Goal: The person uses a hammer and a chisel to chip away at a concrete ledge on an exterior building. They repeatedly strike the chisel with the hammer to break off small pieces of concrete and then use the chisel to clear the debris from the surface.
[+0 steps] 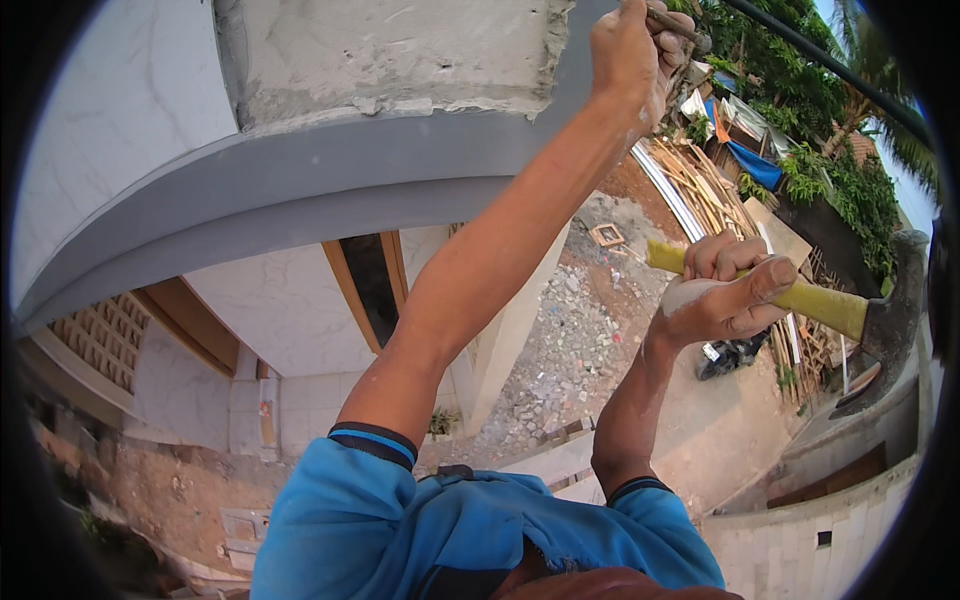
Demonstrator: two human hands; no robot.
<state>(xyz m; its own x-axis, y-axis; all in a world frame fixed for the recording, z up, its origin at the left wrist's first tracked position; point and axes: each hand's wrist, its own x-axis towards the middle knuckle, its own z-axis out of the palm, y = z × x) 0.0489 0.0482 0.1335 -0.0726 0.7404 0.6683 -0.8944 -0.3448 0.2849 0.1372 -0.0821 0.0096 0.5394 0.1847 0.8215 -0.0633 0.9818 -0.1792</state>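
High up, my left hand is closed around a thin metal chisel, its blunt end pointing right. The chisel's other end is hidden behind my fingers. Beside that hand, the rough grey cement patch on the wall ends in a ragged edge; whether the chisel touches the wall is hidden. Lower on the right, my right hand grips a hammer by its yellow handle. The dark hammer head sits at the far right, apart from the chisel. Pale dust coats both hands.
A grey ledge runs below the cement patch, beside a white marbled wall panel. Far below lie rubble, stacked timber and a blue tarp. A black cable crosses the upper right. A curved concrete wall stands lower right.
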